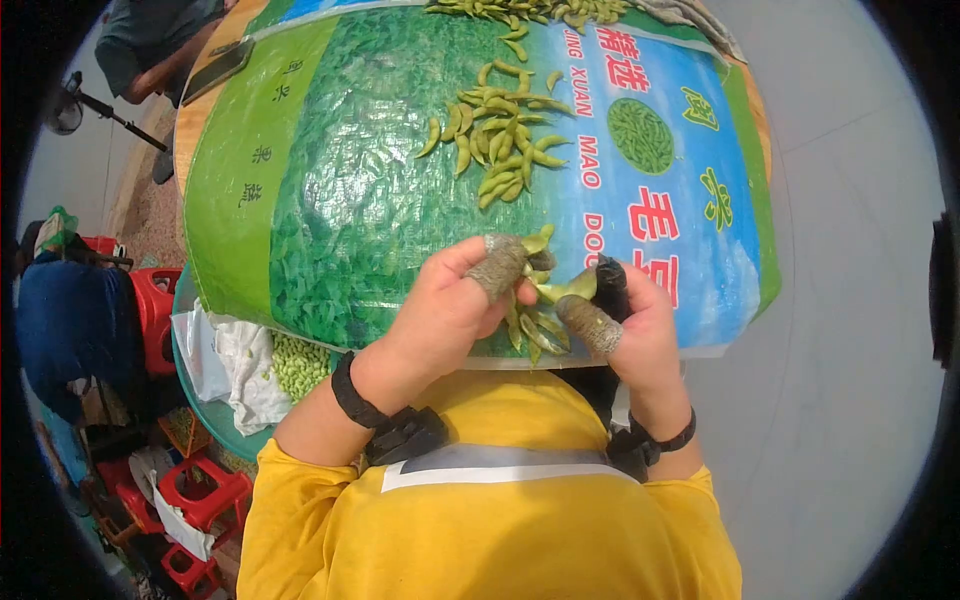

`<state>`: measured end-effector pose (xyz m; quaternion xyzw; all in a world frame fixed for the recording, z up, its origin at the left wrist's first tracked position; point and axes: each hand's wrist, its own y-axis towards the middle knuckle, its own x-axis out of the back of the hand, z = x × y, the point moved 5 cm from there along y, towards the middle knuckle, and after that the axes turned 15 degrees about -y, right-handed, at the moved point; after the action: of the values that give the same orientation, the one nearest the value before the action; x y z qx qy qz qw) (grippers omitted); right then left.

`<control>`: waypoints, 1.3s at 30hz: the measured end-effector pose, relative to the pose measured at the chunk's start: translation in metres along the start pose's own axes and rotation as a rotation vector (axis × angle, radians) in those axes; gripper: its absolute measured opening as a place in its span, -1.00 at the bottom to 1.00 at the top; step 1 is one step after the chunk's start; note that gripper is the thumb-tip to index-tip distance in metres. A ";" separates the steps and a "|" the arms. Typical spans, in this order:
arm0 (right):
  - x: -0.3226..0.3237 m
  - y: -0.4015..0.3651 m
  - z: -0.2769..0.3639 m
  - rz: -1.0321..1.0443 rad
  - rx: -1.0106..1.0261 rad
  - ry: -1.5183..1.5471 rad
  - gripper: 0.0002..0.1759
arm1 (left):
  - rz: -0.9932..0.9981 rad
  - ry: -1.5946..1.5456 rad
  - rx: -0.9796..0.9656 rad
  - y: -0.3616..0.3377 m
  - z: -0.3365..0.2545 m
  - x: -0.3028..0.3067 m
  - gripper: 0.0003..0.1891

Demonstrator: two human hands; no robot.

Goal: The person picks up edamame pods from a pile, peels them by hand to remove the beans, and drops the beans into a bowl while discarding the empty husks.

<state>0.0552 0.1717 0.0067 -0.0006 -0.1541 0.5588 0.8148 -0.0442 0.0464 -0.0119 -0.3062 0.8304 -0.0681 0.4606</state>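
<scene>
My left hand (455, 300) and my right hand (625, 320) meet over the near edge of a green and blue printed sack (330, 200) spread on a table. Both thumbs wear rough grey finger guards. Between the hands I grip a green soybean pod (565, 290), and my left hand also holds a small bunch of pods (535, 325). A loose pile of pods (500, 135) lies on the sack further away, with more pods (530, 12) at the far edge.
A basin (215, 415) at lower left holds shelled beans (298, 365) and white cloth. Red plastic stools (195, 495) stand on the floor at left. Another person (150, 45) sits at the far left corner, beside a phone (218, 70).
</scene>
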 end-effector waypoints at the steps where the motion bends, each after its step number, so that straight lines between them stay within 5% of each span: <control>1: 0.000 0.001 0.002 -0.035 0.030 -0.113 -0.74 | 0.012 -0.034 -0.031 0.001 0.002 0.003 -0.85; 6: -0.014 0.005 0.002 -0.108 0.037 -0.085 -0.74 | -0.042 0.105 -0.054 -0.002 0.010 0.003 -0.83; 12: -0.016 0.004 0.000 -0.116 0.150 -0.203 -0.74 | -0.080 0.151 -0.335 -0.002 0.009 0.003 -0.86; 15: -0.008 -0.001 0.010 -0.096 0.181 -0.441 -0.72 | -0.013 0.989 -0.868 -0.019 -0.010 -0.020 -0.81; 16: -0.009 -0.001 0.008 -0.094 0.186 -0.444 -0.72 | -0.015 0.987 -0.873 -0.018 -0.009 -0.018 -0.81; 20: -0.015 0.000 0.007 -0.018 0.128 -0.005 -0.75 | 0.097 0.931 -0.776 -0.014 -0.001 -0.018 -0.84; 22: -0.015 0.001 0.009 -0.005 0.086 0.108 -0.76 | 0.067 0.477 -0.449 -0.006 0.009 -0.006 -0.85; 25: -0.013 0.005 0.004 0.119 -0.053 0.152 -0.77 | -0.038 0.271 -0.283 -0.006 0.006 -0.007 -0.84; 28: -0.005 0.008 0.015 0.196 0.006 -0.056 -0.75 | -0.075 -0.015 -0.194 -0.001 -0.004 0.013 -0.82; 30: -0.004 0.007 0.028 0.505 0.238 -0.804 -0.71 | -0.098 -0.108 -0.183 -0.001 -0.010 0.018 -0.81; 33: 0.001 0.036 0.032 0.198 0.170 -0.759 -0.71 | 0.028 -0.430 -0.018 0.004 -0.003 0.023 -0.76; 37: 0.001 0.089 0.033 -0.320 0.204 -0.807 -0.74 | -0.002 -0.354 -0.020 0.004 0.002 0.022 -0.76; 39: -0.002 0.110 0.021 -0.343 0.195 -0.864 -0.73 | -0.023 -0.227 -0.042 0.000 -0.001 0.017 -0.76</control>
<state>-0.0510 0.2078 0.0074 0.3338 -0.4234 0.3771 0.7531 -0.0517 0.0367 -0.0231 -0.3308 0.7705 -0.0207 0.5445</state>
